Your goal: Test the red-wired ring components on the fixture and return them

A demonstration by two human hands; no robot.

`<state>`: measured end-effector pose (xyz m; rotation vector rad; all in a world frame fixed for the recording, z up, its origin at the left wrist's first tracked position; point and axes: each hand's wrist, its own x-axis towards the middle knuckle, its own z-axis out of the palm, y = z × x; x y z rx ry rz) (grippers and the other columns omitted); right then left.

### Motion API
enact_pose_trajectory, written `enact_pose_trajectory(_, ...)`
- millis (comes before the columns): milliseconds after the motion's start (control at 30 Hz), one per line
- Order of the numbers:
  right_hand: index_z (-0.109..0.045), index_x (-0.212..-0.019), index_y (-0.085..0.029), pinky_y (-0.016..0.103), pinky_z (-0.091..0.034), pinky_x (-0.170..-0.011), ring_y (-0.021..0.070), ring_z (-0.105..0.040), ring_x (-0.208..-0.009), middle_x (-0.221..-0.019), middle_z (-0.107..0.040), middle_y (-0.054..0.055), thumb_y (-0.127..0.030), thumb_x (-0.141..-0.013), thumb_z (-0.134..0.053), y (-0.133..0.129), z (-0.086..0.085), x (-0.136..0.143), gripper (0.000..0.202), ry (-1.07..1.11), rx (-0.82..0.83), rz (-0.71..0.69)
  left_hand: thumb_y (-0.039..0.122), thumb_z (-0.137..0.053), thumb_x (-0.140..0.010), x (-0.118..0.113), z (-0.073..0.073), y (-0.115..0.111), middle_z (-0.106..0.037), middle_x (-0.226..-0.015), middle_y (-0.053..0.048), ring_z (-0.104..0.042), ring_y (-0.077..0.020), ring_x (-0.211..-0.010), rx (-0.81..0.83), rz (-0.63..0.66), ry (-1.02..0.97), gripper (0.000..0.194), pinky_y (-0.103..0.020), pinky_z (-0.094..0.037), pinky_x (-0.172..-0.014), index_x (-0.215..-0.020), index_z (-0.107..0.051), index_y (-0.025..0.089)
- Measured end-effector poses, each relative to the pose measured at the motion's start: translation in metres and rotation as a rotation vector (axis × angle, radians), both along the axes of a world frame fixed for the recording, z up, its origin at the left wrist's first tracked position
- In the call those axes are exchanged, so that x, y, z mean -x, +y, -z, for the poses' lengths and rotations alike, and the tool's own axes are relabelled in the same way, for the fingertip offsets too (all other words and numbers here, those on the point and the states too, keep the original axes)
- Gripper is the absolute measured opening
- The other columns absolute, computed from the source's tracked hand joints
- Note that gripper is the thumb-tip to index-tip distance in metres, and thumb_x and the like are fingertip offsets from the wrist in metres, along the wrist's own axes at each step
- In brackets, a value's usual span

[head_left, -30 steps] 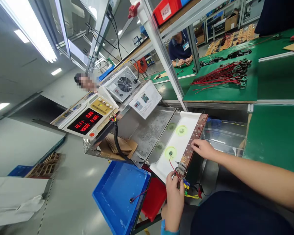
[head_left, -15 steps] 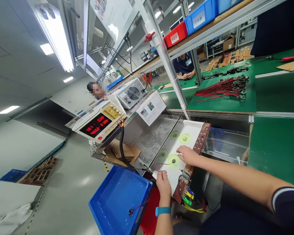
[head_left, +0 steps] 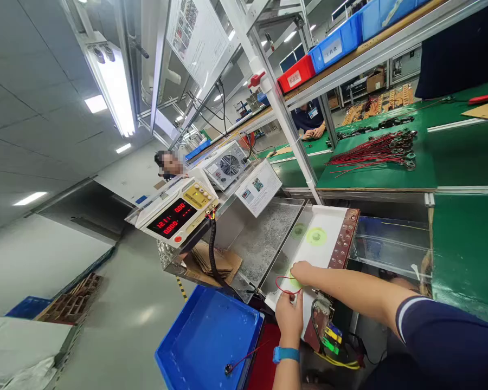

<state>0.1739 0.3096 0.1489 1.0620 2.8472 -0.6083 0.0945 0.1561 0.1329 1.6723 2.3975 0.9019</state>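
Note:
A thin red wire [head_left: 277, 281] loops over the white board [head_left: 329, 216] between my two hands. My left hand [head_left: 289, 314], with a blue band at its wrist, pinches the wire's lower end near the board's front edge. My right hand [head_left: 303, 272] lies over the nearer green ring [head_left: 293, 281], its fingers closed at the wire's other end; the small round part there is hidden under it. Farther up the board is another green ring [head_left: 316, 236]. Beside the board, the meter [head_left: 173, 216] shows red digits, with 0.00 at its upper right.
A blue tray [head_left: 203, 336] at the lower left holds a small part with a red wire. Many red wires [head_left: 374, 151] lie on the green bench. Yellow and green connectors [head_left: 332, 338] sit at the board's near corner. Two people are in the background.
My right hand has moved down onto the small round part, covering it. The wire now bends in a tighter loop. The meter's reading has dropped from 0.38 to 0.00.

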Motion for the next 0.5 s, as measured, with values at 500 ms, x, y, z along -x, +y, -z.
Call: enact_pose_trajectory(500,-0.070,-0.060,-0.021,0.028,-0.058,-0.066,0.0258,-0.075,-0.089,-0.091,-0.078,0.005,-0.009,-0.062,-0.073,-0.001,-0.023,0.002,0.013,-0.105,-0.033,-0.047,0.062,-0.043,-0.086,0.015,-0.001,0.008,-0.068,-0.077,-0.007,-0.064,-0.0285,-0.076,0.201,-0.004,-0.008,0.042,-0.037,-0.043,-0.070,-0.073,-0.056,0.024)
